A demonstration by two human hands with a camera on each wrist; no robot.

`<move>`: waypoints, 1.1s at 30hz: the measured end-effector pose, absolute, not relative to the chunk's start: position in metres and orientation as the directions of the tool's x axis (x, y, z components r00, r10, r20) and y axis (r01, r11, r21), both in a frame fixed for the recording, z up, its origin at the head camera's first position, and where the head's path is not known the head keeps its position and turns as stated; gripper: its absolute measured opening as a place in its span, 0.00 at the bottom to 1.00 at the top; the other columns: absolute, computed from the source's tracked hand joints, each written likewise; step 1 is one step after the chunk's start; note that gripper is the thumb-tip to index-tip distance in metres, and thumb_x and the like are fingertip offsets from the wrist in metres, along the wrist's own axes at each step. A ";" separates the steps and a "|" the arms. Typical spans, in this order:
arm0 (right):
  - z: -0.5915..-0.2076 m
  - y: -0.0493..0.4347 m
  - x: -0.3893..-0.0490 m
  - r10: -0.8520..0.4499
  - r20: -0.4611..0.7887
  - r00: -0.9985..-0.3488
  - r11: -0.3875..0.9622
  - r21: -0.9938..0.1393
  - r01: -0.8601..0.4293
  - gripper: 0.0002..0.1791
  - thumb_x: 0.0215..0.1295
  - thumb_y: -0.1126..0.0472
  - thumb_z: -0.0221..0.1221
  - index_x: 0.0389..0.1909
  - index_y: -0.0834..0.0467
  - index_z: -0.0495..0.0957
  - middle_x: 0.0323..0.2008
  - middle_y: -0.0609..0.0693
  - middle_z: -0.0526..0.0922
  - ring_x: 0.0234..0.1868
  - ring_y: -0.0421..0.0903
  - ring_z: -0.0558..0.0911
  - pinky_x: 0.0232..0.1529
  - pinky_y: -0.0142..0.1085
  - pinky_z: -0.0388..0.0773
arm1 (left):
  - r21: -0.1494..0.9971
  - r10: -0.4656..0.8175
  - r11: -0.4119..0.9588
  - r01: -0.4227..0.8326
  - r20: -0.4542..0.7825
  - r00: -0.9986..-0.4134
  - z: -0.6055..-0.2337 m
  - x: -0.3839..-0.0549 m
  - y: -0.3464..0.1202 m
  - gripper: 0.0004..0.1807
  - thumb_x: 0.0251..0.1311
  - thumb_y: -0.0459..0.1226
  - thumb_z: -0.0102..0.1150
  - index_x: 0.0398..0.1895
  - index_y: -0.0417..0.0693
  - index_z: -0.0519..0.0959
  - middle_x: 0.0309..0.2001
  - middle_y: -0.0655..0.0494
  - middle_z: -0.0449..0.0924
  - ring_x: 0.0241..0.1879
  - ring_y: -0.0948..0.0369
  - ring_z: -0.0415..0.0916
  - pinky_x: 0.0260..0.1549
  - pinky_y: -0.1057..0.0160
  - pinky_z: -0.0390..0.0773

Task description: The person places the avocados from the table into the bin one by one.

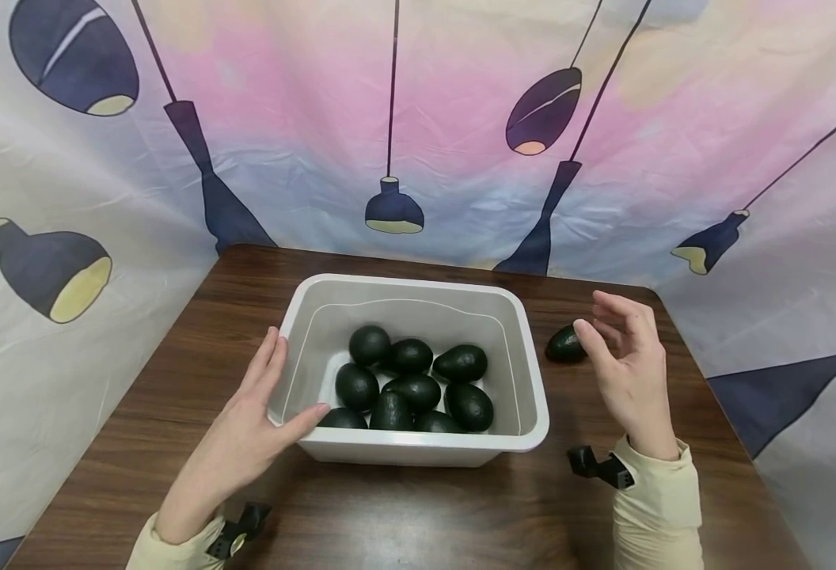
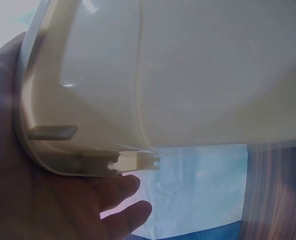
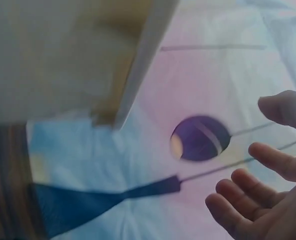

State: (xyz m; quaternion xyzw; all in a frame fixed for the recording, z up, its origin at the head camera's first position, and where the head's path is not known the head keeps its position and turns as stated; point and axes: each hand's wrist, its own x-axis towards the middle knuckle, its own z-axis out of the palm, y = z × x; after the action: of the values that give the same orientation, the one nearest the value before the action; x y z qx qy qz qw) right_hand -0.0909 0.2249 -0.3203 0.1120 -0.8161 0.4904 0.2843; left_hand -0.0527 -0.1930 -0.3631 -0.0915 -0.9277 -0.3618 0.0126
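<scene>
A light grey plastic tub (image 1: 418, 453) holds several dark green avocados (image 1: 461, 363) in a loose heap. My left hand (image 1: 250, 419) rests against its near left corner, with straight fingers along the outer side and the thumb across the front rim. From the left wrist view, the tub's pale outer wall (image 2: 198, 75) fills most of the picture, the palm at its corner. To the right of the tub, my right hand (image 1: 632, 368) is raised with relaxed fingers, holding nothing. One single avocado (image 1: 564, 345) lies on the table beside that thumb, partly hidden by it.
The tub stands on a dark brown wooden table (image 1: 161, 396). Behind the table hangs a pastel cloth (image 1: 304, 150) printed with dark lamps. Black straps (image 1: 599, 467) with small devices sit at both wrists, over pale yellow sleeves (image 1: 656, 514).
</scene>
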 end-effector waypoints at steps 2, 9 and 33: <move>-0.333 0.238 -0.102 0.132 0.506 -0.852 0.527 -0.764 -0.372 0.25 0.66 0.65 0.61 0.64 0.59 0.71 0.57 0.54 0.68 0.57 0.48 0.71 0.58 0.36 0.71 | 0.668 0.159 0.723 0.177 0.089 -0.983 -0.363 -0.053 -0.193 0.55 0.58 0.60 0.61 0.78 0.53 0.38 0.77 0.64 0.28 0.73 0.44 0.45 0.58 0.33 0.59; -0.385 0.283 -0.152 0.153 0.212 -0.965 0.681 -0.731 -0.053 0.42 0.67 0.43 0.58 0.73 0.61 0.57 0.65 0.69 0.54 0.63 0.67 0.60 0.57 0.61 0.63 | 0.672 0.154 0.720 0.171 0.085 -0.984 -0.362 -0.053 -0.193 0.55 0.58 0.60 0.61 0.78 0.52 0.38 0.77 0.64 0.27 0.73 0.43 0.46 0.58 0.33 0.59; -0.468 0.301 -0.187 0.226 0.036 -0.973 0.737 -0.660 0.147 0.52 0.60 0.44 0.66 0.76 0.61 0.49 0.69 0.72 0.46 0.68 0.72 0.49 0.58 0.67 0.59 | 0.673 0.151 0.719 0.172 0.091 -0.984 -0.364 -0.051 -0.192 0.55 0.58 0.60 0.61 0.78 0.54 0.39 0.77 0.66 0.28 0.73 0.44 0.46 0.59 0.34 0.59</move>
State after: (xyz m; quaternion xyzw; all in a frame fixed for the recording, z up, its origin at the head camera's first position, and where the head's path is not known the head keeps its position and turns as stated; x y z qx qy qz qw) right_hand -0.1867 0.3007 -0.4678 -0.1003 -0.9302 0.3485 0.0571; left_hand -0.0515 -0.1921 -0.3638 -0.0872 -0.9269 -0.3647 0.0148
